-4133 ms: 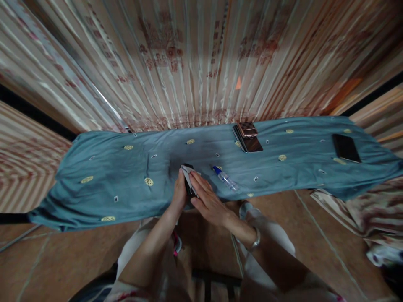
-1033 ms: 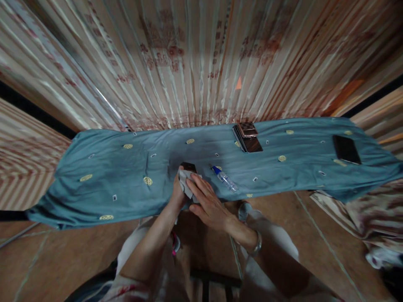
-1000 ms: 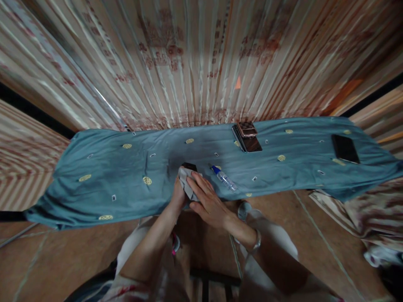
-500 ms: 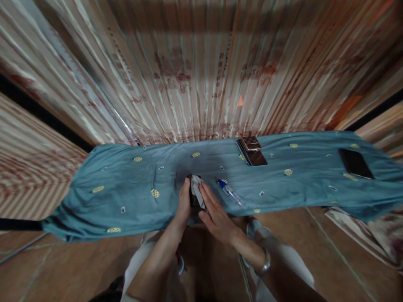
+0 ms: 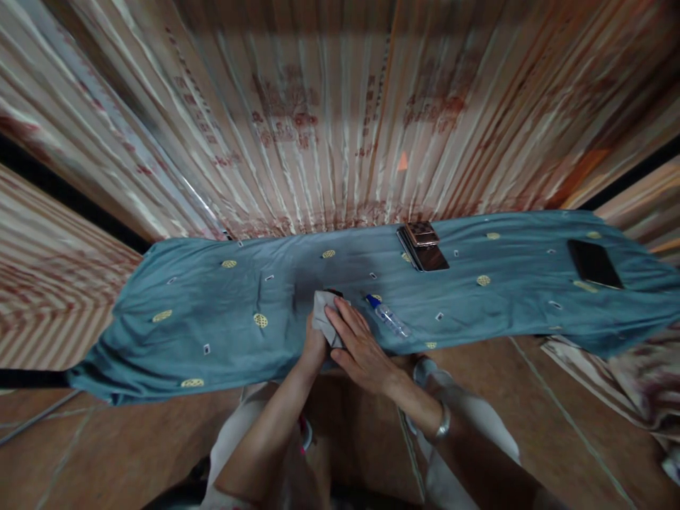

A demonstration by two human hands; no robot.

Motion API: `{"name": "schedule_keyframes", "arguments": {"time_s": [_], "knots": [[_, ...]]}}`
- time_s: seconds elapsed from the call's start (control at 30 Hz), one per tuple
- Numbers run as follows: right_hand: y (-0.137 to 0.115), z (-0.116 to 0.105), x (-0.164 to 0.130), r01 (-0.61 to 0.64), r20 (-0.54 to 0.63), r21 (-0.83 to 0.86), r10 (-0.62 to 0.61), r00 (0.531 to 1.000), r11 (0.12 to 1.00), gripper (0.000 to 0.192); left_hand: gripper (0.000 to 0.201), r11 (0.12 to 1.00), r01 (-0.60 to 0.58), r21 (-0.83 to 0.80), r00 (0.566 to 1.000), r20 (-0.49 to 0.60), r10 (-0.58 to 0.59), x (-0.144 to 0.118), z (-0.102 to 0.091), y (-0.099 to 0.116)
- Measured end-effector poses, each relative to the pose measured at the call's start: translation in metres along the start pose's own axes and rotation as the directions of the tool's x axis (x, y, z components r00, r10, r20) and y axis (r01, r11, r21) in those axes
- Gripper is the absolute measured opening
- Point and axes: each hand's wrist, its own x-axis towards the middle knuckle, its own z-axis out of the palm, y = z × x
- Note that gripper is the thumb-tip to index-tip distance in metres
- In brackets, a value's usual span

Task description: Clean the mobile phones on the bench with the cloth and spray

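My left hand (image 5: 313, 343) grips a small dark phone-like object (image 5: 334, 292) from the left, at the near edge of a blue cloth-covered table (image 5: 212, 312). My right hand (image 5: 358, 340) presses a grey wiping cloth (image 5: 322, 315) flat onto that object, which the cloth mostly hides. A small clear spray bottle with a blue cap (image 5: 387, 316) lies just right of my right hand.
A stack of dark phones and a checkered case (image 5: 423, 244) sits at the table's far edge. Another dark phone (image 5: 593, 262) lies at the right end. Striped curtains (image 5: 340, 120) hang behind the table. Patterned fabric (image 5: 627, 361) lies on the floor at right.
The grey cloth has shifted up and left over the dark object under my right hand. The camera view tilted slightly, so the table sits lower in the picture than a second ago.
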Motion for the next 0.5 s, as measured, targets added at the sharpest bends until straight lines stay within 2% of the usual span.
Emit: {"name": "schedule_keyframes", "arguments": {"time_s": [0.13, 0.27, 0.5], "knots": [[0.004, -0.008, 0.007, -0.031, -0.033, 0.021, 0.032, 0.999, 0.999, 0.061, 0.016, 0.996, -0.013, 0.092, 1.0, 0.0, 0.013, -0.004, 0.004, 0.004], [0.007, -0.016, 0.012, -0.063, -0.077, 0.047, 0.067, 0.995, 0.997, 0.054, 0.026, 0.983, -0.034, 0.178, 0.999, 0.021, 0.03, -0.006, 0.006, 0.012], [0.011, -0.028, 0.019, -0.102, -0.131, 0.21, 0.131, 0.983, 0.972, 0.051, 0.038, 0.985, -0.071, 0.155, 0.99, 0.129, 0.051, -0.007, 0.011, 0.019]]}}
